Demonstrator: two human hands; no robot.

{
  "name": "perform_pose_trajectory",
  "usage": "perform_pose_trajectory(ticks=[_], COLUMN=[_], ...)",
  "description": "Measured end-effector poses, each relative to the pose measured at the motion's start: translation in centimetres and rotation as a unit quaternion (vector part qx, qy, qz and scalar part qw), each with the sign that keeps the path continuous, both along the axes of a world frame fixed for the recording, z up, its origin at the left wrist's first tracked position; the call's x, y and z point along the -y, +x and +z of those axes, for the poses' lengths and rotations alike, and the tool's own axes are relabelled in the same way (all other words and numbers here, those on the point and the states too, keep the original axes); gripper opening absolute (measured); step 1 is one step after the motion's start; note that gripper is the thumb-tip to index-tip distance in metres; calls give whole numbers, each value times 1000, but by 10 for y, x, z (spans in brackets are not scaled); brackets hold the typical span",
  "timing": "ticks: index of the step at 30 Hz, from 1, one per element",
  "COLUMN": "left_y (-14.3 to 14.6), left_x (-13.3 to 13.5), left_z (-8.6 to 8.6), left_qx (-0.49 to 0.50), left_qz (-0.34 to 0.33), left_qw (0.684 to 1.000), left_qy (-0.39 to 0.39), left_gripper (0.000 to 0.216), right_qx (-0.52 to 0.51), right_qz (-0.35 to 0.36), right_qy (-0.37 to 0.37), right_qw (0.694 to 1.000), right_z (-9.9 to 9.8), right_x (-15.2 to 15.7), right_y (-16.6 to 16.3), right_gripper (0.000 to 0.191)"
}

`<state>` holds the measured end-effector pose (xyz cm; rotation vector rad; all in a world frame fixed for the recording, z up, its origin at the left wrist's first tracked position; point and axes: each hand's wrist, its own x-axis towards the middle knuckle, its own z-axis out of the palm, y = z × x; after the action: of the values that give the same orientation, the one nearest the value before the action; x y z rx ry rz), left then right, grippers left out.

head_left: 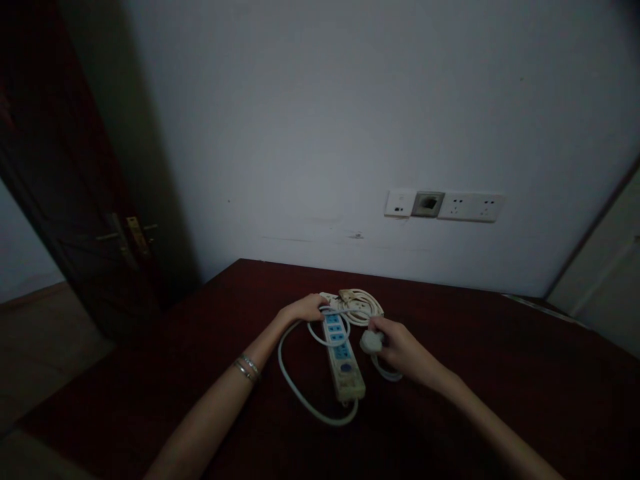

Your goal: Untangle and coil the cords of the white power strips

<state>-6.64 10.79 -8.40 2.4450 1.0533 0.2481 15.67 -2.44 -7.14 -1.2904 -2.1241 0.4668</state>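
Note:
A power strip (341,357) with blue socket faces and a pale casing lies lengthwise on the dark red tabletop. My left hand (307,309) is closed at its far end, fingers curled at the edge where a loop of cord crosses. In my right hand (399,345) is a pale plug (371,342), held just right of the strip. The strip's light grey cord (306,405) leaves the near end, bends round to the left and loops over the sockets. More cord hangs below my right hand. Its fingertips are partly hidden behind the plug.
Beyond the strip lies a coiled cream cord (369,305) with a pale socket block partly hidden. The tabletop (450,320) meets a grey wall holding a row of wall sockets (470,207). A dark door (75,180) with a handle stands at left.

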Motion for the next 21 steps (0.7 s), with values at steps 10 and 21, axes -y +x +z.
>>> perform_pose_trajectory(ticks=[10,21], left_y=[-4,3], left_x=[-13,-16], left_z=[-14,-26], left_qx=[75,112], left_qz=[41,117], left_qw=[995,978], left_qy=[-55,-131], left_gripper=[17,34], right_qx=[203,294], right_qz=[-31,-54], right_qy=[90,84], right_qw=[974,951], right_z=[-16,-31], right_x=[23,39], right_y=[-22,-45], right_gripper=[19,30])
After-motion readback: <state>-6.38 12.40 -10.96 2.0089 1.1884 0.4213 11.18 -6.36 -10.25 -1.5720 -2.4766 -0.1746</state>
